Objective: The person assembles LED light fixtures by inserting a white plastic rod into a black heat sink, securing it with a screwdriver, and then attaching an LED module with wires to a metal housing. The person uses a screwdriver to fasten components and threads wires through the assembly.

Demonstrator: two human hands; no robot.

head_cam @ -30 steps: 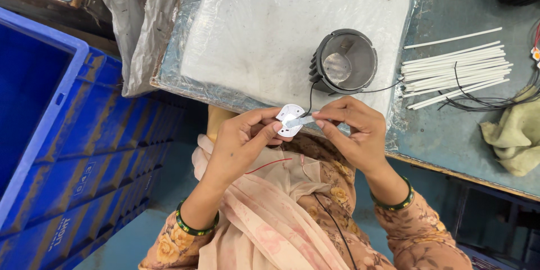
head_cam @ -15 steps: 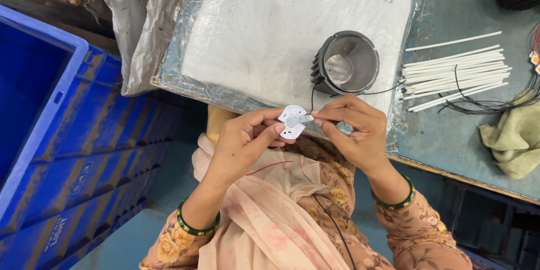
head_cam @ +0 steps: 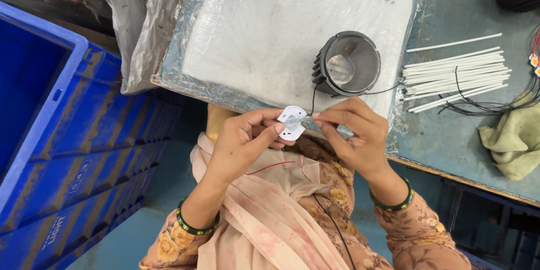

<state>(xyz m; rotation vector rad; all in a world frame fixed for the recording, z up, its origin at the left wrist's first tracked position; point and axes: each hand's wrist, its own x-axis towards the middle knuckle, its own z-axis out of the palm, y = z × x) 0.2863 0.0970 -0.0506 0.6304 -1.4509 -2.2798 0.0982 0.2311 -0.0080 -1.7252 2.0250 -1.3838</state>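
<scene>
**Small white plate held at the bench edge**

On my far left I see the blue crate (head_cam: 50,135). My left hand (head_cam: 247,140) pinches the small white plate (head_cam: 292,122) between thumb and fingers, just over the table's near edge. My right hand (head_cam: 354,135) pinches its fingertips together at the plate's right side. Behind stands the black round housing (head_cam: 349,63); further right lie white tubes (head_cam: 455,76).

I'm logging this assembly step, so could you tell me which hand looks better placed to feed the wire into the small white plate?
Probably the right hand: its fingertips pinch at the edge of the white plate, where the black wire ends. The left hand is occupied gripping the plate.
</scene>
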